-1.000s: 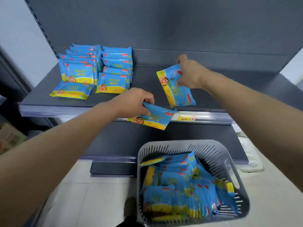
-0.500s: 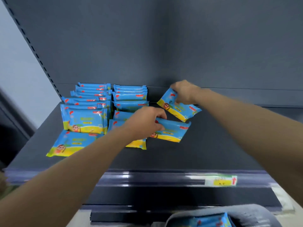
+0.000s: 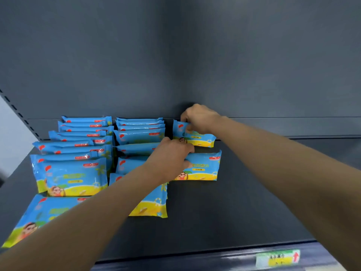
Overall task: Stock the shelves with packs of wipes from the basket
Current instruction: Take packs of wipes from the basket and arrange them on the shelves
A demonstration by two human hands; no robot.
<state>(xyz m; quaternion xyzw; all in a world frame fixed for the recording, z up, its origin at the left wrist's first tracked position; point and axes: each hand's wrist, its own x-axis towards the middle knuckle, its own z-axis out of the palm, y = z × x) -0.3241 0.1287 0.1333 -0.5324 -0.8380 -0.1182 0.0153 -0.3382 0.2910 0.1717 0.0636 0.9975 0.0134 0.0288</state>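
Observation:
Two rows of blue and yellow wipes packs (image 3: 70, 173) stand on the left part of the dark grey shelf (image 3: 244, 202). My right hand (image 3: 199, 118) grips the top of one pack (image 3: 201, 138) standing upright at the shelf's back wall, starting a third row. My left hand (image 3: 172, 159) holds another pack (image 3: 203, 167) upright on the shelf just in front of it. The basket is out of view.
The shelf's right half is bare dark metal. A front rail runs along the near edge with a green and yellow price label (image 3: 277, 258). The grey back panel (image 3: 195, 55) rises behind the packs. A pack (image 3: 25, 218) lies flat at the front left.
Both hands moved the two packs from above the basket onto the shelf and stood them upright right of the second row. The view rose, and the basket dropped out of sight.

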